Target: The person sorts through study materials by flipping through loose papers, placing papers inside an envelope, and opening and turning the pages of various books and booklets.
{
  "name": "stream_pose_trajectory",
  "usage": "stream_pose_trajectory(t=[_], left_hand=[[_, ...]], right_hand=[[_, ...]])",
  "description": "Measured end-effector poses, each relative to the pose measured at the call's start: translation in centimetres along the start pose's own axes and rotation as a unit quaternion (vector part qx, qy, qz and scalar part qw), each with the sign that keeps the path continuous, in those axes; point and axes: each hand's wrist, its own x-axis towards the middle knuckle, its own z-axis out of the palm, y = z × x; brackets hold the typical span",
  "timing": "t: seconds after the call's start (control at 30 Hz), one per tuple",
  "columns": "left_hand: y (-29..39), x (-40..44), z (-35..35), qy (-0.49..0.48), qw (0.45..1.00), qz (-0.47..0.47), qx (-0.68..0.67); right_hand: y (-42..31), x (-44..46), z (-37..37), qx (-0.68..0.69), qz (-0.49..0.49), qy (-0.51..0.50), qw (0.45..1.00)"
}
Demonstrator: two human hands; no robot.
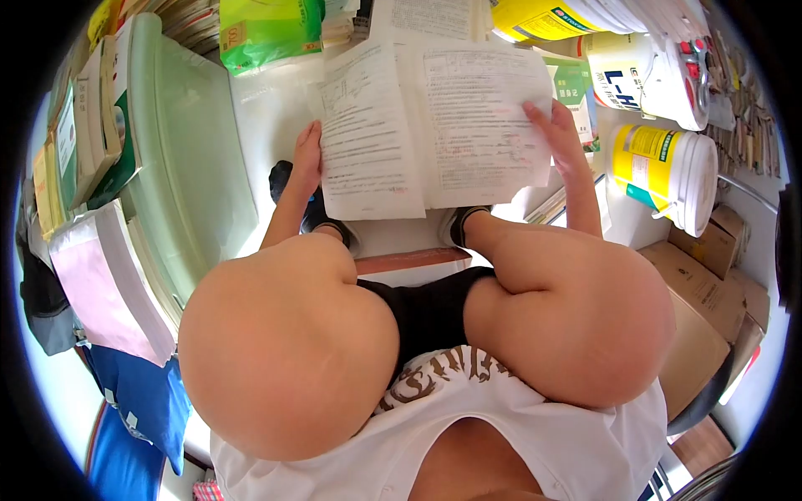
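An opened set of printed sheets point(426, 125), with red handwritten marks on the right page, is held up in front of my knees. My left hand point(310, 152) grips its left edge, with the fingers mostly hidden behind the paper. At the right edge my right hand point(555, 132) pinches the page, its thumb on the front and the rest behind. Further printed pages point(430, 18) lie just beyond the top of the sheets.
A pale green bin point(188, 159) and stacked books point(96, 117) stand on the left. Beyond is a green plastic bag point(267, 33). White-and-yellow buckets point(664, 175), cardboard boxes point(693, 284) and many stacked papers point(743, 108) are on the right.
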Motion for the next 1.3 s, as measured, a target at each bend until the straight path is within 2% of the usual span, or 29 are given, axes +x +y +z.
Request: stream_pose_trajectory(t=[0.07, 0.1, 0.17, 0.27, 0.33, 0.4, 0.47, 0.5, 0.57, 0.6, 0.67, 0.7, 0.73, 0.8, 0.83, 0.87, 0.93, 1.07, 1.13, 1.27, 1.3], left_hand=[[0.1, -0.9, 0.7, 0.11, 0.967, 0.101, 0.208], [-0.1, -0.8, 0.2, 0.109, 0.967, 0.101, 0.208], [-1.5, 0.0, -1.8, 0.136, 0.862, 0.234, 0.428], [-1.6, -0.6, -2.2, 0.141, 0.841, 0.218, 0.474], [-2.3, -0.1, -3.0, 0.128, 0.843, 0.203, 0.481], [-2.7, 0.8, -4.0, 0.115, 0.844, 0.19, 0.488], [-2.8, 1.3, -4.2, 0.118, 0.856, 0.14, 0.484], [-2.7, 1.4, -3.8, 0.114, 0.855, 0.141, 0.487], [-2.7, 1.1, -2.9, 0.136, 0.941, 0.122, 0.285], [-2.4, 0.8, -2.5, 0.134, 0.94, 0.122, 0.289], [-1.1, -0.1, -2.1, 0.101, 0.945, 0.103, 0.292], [-1.0, -0.1, -2.0, 0.098, 0.943, 0.104, 0.299], [-1.3, -0.1, -2.0, 0.118, 0.938, 0.107, 0.307], [-1.6, -0.1, -2.2, 0.136, 0.932, 0.11, 0.318], [-1.6, -0.1, -2.2, 0.107, 0.943, 0.119, 0.291], [-1.6, -0.1, -2.3, 0.092, 0.948, 0.125, 0.278], [-1.4, -0.4, -2.0, 0.068, 0.96, 0.124, 0.242], [-1.6, 0.1, -3.3, 0.045, 0.964, 0.083, 0.248], [-1.4, 0.0, -3.0, 0.056, 0.962, 0.061, 0.26], [-0.2, -1.3, -1.2, 0.07, 0.967, 0.045, 0.239], [-0.6, -1.3, -0.9, 0.072, 0.967, 0.045, 0.239]], right_hand=[[0.7, 0.2, 0.1, -0.032, 0.001, 0.01, 0.999], [1.4, 0.4, 0.2, -0.064, -0.002, 0.02, 0.998], [2.6, 0.7, 0.3, -0.095, -0.004, 0.029, 0.995], [4.7, 1.1, 0.6, -0.159, 0.004, 0.031, 0.987], [7.0, 1.7, 1.0, -0.144, -0.024, 0.038, 0.989], [9.4, 2.7, 1.1, -0.16, -0.006, 0.042, 0.986], [11.1, 3.1, 1.5, -0.265, -0.074, 0.128, 0.953], [10.9, 2.9, 2.0, -0.263, -0.073, 0.132, 0.953], [10.6, 2.6, 3.3, -0.317, -0.086, 0.183, 0.927], [10.1, 2.3, 4.0, -0.313, -0.085, 0.185, 0.928], [8.6, 1.8, 5.6, -0.449, -0.226, 0.227, 0.834], [8.2, 1.5, 6.3, -0.461, -0.248, 0.211, 0.825], [8.6, 1.8, 7.1, -0.457, -0.245, 0.216, 0.827], [9.0, 2.2, 8.9, -0.383, -0.301, 0.099, 0.868], [8.6, 2.1, 10.0, -0.329, -0.258, 0.04, 0.907], [9.0, 2.6, 11.1, -0.327, -0.258, 0.042, 0.908], [10.5, 4.0, 13.1, -0.228, -0.199, -0.055, 0.951], [10.9, 6.9, 14.9, -0.185, -0.142, -0.06, 0.97], [10.0, 8.2, 15.5, -0.114, -0.014, -0.138, 0.984], [10.4, 8.8, 17.2, -0.06, 0.006, -0.129, 0.99], [10.4, 8.7, 17.2, -0.043, -0.034, -0.145, 0.988]])
